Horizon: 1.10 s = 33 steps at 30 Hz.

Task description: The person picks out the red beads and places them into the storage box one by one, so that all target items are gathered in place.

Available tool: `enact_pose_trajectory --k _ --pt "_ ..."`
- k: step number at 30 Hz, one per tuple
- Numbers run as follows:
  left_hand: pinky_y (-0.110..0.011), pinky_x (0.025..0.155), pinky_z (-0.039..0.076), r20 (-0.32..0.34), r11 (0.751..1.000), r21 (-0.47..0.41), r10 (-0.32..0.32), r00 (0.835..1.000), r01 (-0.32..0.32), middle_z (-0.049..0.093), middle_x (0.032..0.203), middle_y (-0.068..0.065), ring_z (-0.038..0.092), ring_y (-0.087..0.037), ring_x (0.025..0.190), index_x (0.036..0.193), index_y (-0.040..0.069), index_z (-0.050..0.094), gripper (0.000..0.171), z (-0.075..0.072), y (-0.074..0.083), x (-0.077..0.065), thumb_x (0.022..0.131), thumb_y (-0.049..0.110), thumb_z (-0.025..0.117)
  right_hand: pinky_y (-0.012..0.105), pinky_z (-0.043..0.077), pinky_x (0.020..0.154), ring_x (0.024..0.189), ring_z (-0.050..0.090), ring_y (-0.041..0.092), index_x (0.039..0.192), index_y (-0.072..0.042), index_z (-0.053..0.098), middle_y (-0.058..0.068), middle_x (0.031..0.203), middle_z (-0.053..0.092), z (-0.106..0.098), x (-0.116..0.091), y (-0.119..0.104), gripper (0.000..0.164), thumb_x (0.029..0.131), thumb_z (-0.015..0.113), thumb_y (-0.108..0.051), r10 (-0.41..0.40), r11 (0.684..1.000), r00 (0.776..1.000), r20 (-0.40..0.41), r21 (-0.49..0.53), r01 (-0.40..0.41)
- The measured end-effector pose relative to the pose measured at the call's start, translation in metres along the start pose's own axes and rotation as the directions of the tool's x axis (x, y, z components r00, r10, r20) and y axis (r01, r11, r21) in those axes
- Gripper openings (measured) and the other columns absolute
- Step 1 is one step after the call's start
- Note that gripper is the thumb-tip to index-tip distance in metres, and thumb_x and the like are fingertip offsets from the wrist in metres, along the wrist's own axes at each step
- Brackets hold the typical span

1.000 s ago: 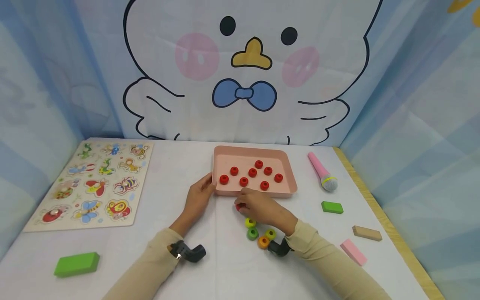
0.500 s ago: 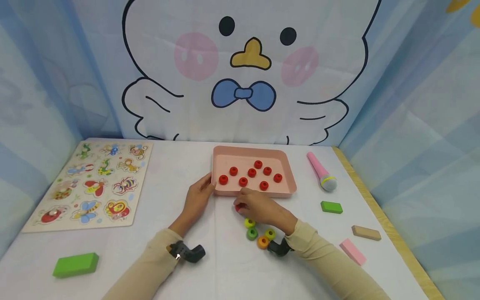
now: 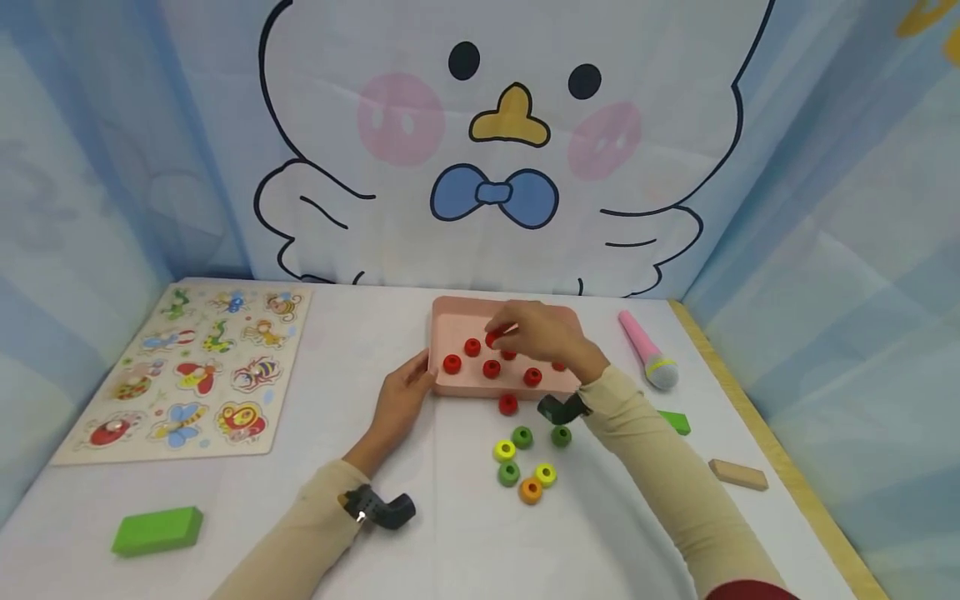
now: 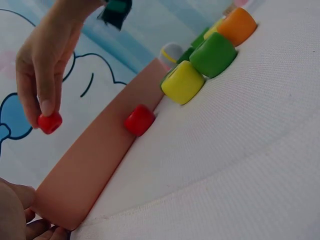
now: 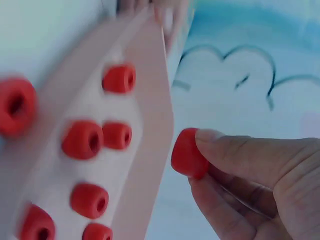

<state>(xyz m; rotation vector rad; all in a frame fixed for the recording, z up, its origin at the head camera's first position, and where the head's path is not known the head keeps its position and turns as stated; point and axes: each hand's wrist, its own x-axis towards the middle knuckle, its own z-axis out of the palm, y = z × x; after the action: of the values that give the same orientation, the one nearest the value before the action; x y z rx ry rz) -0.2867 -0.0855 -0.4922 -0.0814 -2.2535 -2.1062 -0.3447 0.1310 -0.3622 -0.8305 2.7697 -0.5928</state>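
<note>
A red bead (image 3: pixel 492 338) is pinched between the thumb and fingertips of my right hand (image 3: pixel 542 333), up over the pink tray (image 3: pixel 450 321). The right wrist view shows that bead (image 5: pixel 189 152) held beside the tray's wall. Several more red beads (image 3: pixel 452 363) lie in the tray, some covered by the hand. My left hand (image 3: pixel 401 404) grips the tray's near left corner, thumb on the side wall. Just outside the front wall sits another red bead (image 3: pixel 508 404). Nearer to me are green beads (image 3: pixel 522 437), yellow beads (image 3: pixel 504 451) and an orange bead (image 3: pixel 531 490).
On the left lie an insect puzzle board (image 3: pixel 187 367) and a green block (image 3: pixel 157 531). To the right are a pink toy microphone (image 3: pixel 639 337), a smaller green block (image 3: pixel 677 422) partly behind my sleeve, and a wooden block (image 3: pixel 738 474). A printed curtain (image 3: pixel 405 233) hangs behind the table.
My right hand has risen from the table in front of the tray to above it, carrying a red bead. Beads it covered now show. My left hand stays at the tray.
</note>
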Motion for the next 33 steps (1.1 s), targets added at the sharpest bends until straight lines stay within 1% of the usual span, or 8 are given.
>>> enact_pose_trajectory --k 5,10,13,18,23,26,29,33 --pt "-0.034 0.108 0.039 -0.001 1.0 0.004 0.008 1.0 -0.008 0.048 0.146 -0.014 0.042 -0.023 0.136 0.145 0.0 0.045 0.049 0.007 0.0 -0.002 0.1 0.016 0.057 0.032 0.056 0.08 0.093 0.06 0.026 0.121 -0.006 0.068 0.007 0.111 0.062 0.0 0.03 0.024 0.029 0.093 0.069 -0.011 0.178 0.982 0.982 0.066 0.053 -0.181" --pt "-0.032 0.107 0.04 0.004 1.0 -0.006 -0.009 1.0 0.009 0.048 0.145 -0.013 0.044 -0.022 0.135 0.145 0.001 0.046 0.049 0.013 0.001 -0.004 0.1 0.017 0.058 0.038 0.054 0.079 0.094 0.058 0.026 0.119 -0.013 0.066 0.007 0.103 0.063 0.012 0.04 0.042 0.027 0.093 0.068 -0.011 0.356 0.924 0.922 0.154 0.091 -0.372" --pt "-0.03 0.106 0.041 0.008 1.0 -0.003 -0.017 1.0 0.017 0.049 0.145 -0.012 0.044 -0.021 0.134 0.145 0.002 0.047 0.049 0.016 0.002 -0.006 0.1 0.018 0.058 0.042 0.054 0.077 0.094 0.058 0.027 0.117 -0.016 0.065 0.008 0.1 0.063 0.017 0.038 0.046 0.026 0.092 0.068 -0.01 0.399 0.901 0.903 0.161 0.115 -0.419" --pt "-0.032 0.106 0.041 0.003 1.0 0.009 0.011 1.0 -0.011 0.049 0.145 -0.012 0.044 -0.022 0.134 0.145 0.002 0.047 0.048 0.014 0.003 -0.007 0.1 0.018 0.057 0.041 0.054 0.076 0.094 0.057 0.026 0.126 -0.016 0.064 0.007 0.101 0.062 0.018 0.036 0.049 0.033 0.093 0.068 -0.013 0.358 0.922 0.927 0.113 0.114 -0.37" --pt "-0.035 0.108 0.04 0.005 0.999 0.024 0.029 1.0 -0.03 0.048 0.145 -0.014 0.043 -0.024 0.135 0.145 0.002 0.047 0.049 0.01 0.004 -0.007 0.101 0.02 0.057 0.038 0.056 0.08 0.102 0.056 0.026 0.131 -0.013 0.063 0.008 0.119 0.061 0.008 0.026 0.041 0.038 0.094 0.069 -0.02 0.282 0.957 0.958 0.047 0.05 -0.284" --pt "-0.036 0.108 0.039 -0.001 0.998 0.05 0.03 1.0 -0.03 0.049 0.145 -0.014 0.043 -0.024 0.135 0.145 0.002 0.047 0.048 0.007 0.005 -0.007 0.101 0.02 0.056 0.038 0.054 0.088 0.109 0.055 0.027 0.129 -0.01 0.064 0.009 0.127 0.06 0.005 0.012 0.032 0.038 0.093 0.07 -0.019 0.21 0.978 0.978 0.019 -0.006 -0.209" --pt "-0.034 0.108 0.039 0.0 0.998 0.068 0.019 1.0 -0.019 0.048 0.146 -0.013 0.042 -0.022 0.136 0.145 0.002 0.046 0.049 0.004 0.006 -0.005 0.101 0.021 0.056 0.039 0.053 0.091 0.11 0.056 0.028 0.125 -0.009 0.068 0.009 0.122 0.064 0.006 -0.007 0.026 0.035 0.091 0.072 -0.017 0.128 0.991 0.992 -0.005 -0.035 -0.129" --pt "-0.033 0.107 0.04 -0.009 0.998 0.066 -0.003 1.0 0.003 0.048 0.146 -0.012 0.042 -0.021 0.135 0.146 0.003 0.045 0.049 0.001 0.003 -0.003 0.101 0.021 0.056 0.039 0.053 0.091 0.106 0.059 0.028 0.119 -0.008 0.07 0.008 0.115 0.066 0.016 -0.038 0.019 0.031 0.089 0.074 -0.017 0.031 0.999 0.998 -0.056 -0.008 -0.032"
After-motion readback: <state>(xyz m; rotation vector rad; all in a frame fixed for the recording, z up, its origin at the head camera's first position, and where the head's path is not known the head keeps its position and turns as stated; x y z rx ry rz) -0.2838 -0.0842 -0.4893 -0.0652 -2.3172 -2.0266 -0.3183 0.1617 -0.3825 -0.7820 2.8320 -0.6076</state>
